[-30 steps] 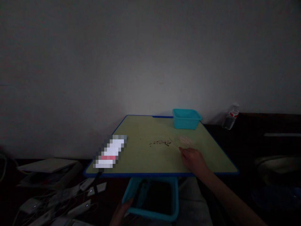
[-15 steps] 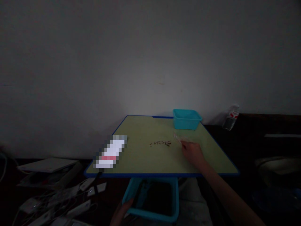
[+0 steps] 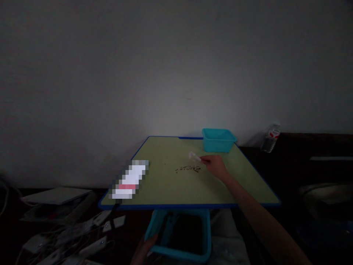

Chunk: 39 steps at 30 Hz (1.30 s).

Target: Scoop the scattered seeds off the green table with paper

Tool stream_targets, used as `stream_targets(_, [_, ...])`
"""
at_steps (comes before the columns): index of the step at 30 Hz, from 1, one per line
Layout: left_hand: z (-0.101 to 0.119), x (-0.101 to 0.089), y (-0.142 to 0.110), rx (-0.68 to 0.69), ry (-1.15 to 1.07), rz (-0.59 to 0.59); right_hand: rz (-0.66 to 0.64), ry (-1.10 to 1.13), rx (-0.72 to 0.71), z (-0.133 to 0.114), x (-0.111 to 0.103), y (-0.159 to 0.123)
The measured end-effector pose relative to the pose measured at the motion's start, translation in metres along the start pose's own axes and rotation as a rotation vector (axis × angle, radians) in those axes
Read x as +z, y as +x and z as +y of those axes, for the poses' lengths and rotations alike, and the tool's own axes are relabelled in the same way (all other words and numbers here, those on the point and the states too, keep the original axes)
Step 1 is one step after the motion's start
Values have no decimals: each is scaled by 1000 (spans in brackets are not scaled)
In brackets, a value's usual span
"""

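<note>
My right hand [image 3: 215, 165] is above the pale green tabletop [image 3: 160, 191], its fingers closed on a small whitish, see-through piece [image 3: 194, 156] that looks like thin plastic; its exact kind I cannot make out. Just below and to the left of it lies a loose scatter of tiny dark bits [image 3: 189, 168], like seeds or small beans. My left hand [image 3: 146, 246] grips the left rim of a blue plastic bin [image 3: 208, 235] below the table's near edge. That bin's inside is very dark, so its contents are hard to tell.
A second blue bin [image 3: 218, 146] stands at the table's far right corner, by the wall. A blurred phone-like screen [image 3: 129, 180] is at the left edge. A plastic bottle [image 3: 271, 139] is off to the right. Cables and power strips [image 3: 93, 244] clutter the lower left.
My right hand has moved left and away from me, bringing the see-through piece up behind the dark bits. My left hand and its bin have hardly moved.
</note>
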<state>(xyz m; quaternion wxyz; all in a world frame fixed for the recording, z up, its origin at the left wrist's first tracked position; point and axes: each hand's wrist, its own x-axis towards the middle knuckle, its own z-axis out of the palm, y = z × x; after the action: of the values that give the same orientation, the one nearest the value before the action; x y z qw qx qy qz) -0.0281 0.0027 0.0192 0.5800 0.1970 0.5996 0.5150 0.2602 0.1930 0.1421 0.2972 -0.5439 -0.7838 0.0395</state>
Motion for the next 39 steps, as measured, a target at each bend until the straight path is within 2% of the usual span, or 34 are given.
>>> stream_targets(3, [2,-1,-1,-3,27,27,-20,83,-15,-2,10,8])
stream_targets(6, [3,-1,-1,-5,18,46,28,109,-1,0,16,2])
stream_targets(11, [-2,4,-10,-48,-41,37,40,164,-14,2,18,-9])
stream_targets(17, [-8,5,-28,-89,-184,-7,-8,219,60,-1,19,-7])
stream_targets(26, [5,18,-21,-93,-179,-54,-49,298,26,1,20,-9])
stream_targets(39, [2,12,-18,-83,-94,-25,-106,352,25,0,21,-9])
